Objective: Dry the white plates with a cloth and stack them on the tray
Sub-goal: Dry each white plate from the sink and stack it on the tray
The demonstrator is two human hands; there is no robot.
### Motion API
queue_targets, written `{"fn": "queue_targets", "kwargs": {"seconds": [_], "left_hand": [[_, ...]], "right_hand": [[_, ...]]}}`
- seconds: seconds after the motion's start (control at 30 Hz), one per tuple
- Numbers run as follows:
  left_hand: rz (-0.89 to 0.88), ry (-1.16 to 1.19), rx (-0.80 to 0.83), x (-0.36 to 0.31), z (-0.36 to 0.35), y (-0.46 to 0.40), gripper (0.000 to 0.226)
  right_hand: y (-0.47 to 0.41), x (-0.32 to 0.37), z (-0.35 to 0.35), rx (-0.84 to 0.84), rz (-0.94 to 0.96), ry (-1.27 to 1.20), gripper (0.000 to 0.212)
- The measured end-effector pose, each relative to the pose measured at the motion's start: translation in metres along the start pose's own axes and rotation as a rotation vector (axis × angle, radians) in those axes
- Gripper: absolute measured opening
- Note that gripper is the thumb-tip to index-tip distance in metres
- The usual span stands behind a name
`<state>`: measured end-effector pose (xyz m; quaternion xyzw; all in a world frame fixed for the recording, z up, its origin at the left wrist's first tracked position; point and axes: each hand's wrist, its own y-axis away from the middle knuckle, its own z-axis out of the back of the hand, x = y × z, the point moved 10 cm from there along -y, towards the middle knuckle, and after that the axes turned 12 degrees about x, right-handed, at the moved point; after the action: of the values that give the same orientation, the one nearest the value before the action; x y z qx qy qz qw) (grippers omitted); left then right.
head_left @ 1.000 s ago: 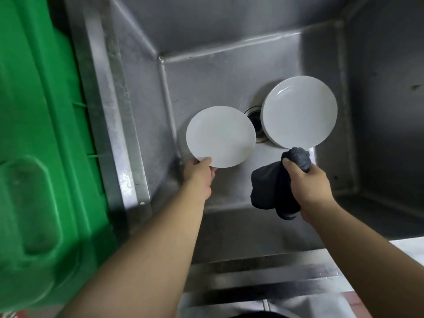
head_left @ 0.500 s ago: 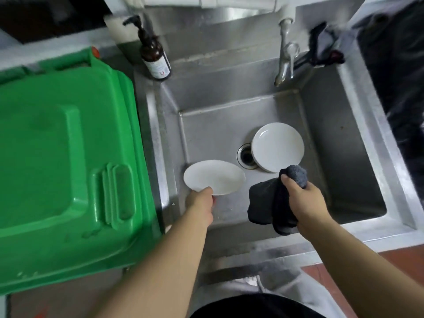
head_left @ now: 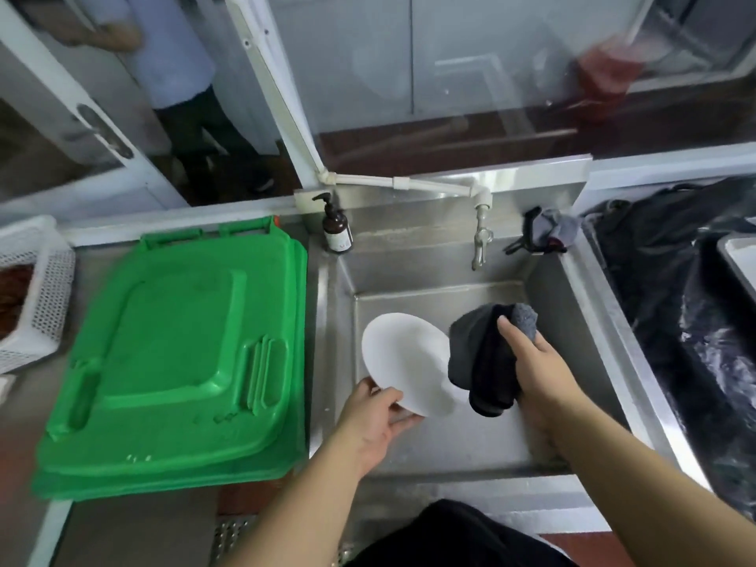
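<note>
A white plate (head_left: 405,364) is being held tilted above the steel sink (head_left: 593,317), pinched at its near rim by the left hand (head_left: 374,417), apparently so that its face is being offered to the cloth. A dark cloth (head_left: 482,358) is being gripped in the curled fingers of the right hand (head_left: 536,364) and is being brought against the plate's right edge, over the sink. The green bin lid (head_left: 172,362) is lying left of the sink; no tray can be made out for certain.
</note>
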<state>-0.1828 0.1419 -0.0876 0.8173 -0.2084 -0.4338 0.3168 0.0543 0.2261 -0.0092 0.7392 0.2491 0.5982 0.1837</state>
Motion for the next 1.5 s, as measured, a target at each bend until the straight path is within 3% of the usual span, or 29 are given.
{"fn": "queue_targets", "kwargs": {"seconds": [0.13,0.27,0.33,0.4,0.57,0.63,0.7,0.83,1.1,1.27,1.5], "left_hand": [[-0.126,0.006,0.076,-0.022,-0.047,0.019,0.036],[-0.247,-0.024,0.196,-0.045,-0.107,0.039,0.05],[-0.313,-0.069,0.23,-0.051,-0.135,0.05,0.063],[-0.362,-0.091,0.24,-0.056,-0.156,0.06,0.068],[-0.408,-0.162,0.263,-0.062,-0.188,0.077,0.06],[-0.417,-0.195,0.283,-0.063,-0.195,0.083,0.061],[-0.421,-0.204,0.296,-0.065,-0.199,0.087,0.063],[-0.413,-0.228,0.331,-0.073,-0.201,0.093,0.072],[-0.511,-0.211,0.317,-0.111,-0.197,0.106,0.07],[-0.563,-0.276,0.316,-0.12,-0.199,0.106,0.083],[-0.515,-0.323,0.297,-0.119,-0.195,0.093,0.076]], "right_hand": [[0.01,0.052,-0.025,0.19,0.166,0.231,0.035],[0.043,0.101,-0.065,0.463,0.506,0.741,0.03],[0.055,0.11,-0.077,0.577,0.657,1.071,0.047],[0.053,0.113,-0.07,0.579,0.627,1.243,0.067],[0.061,0.109,-0.059,0.671,0.467,1.192,0.068],[0.066,0.107,-0.063,0.685,0.479,1.175,0.057],[0.065,0.113,-0.066,0.621,0.546,1.212,0.05],[0.053,0.144,-0.075,0.42,0.705,1.291,0.058],[0.012,0.193,-0.061,0.122,0.601,1.21,0.063],[0.021,0.166,-0.049,-0.092,0.363,0.898,0.062],[0.043,0.121,-0.065,0.088,0.196,0.48,0.048]]}}
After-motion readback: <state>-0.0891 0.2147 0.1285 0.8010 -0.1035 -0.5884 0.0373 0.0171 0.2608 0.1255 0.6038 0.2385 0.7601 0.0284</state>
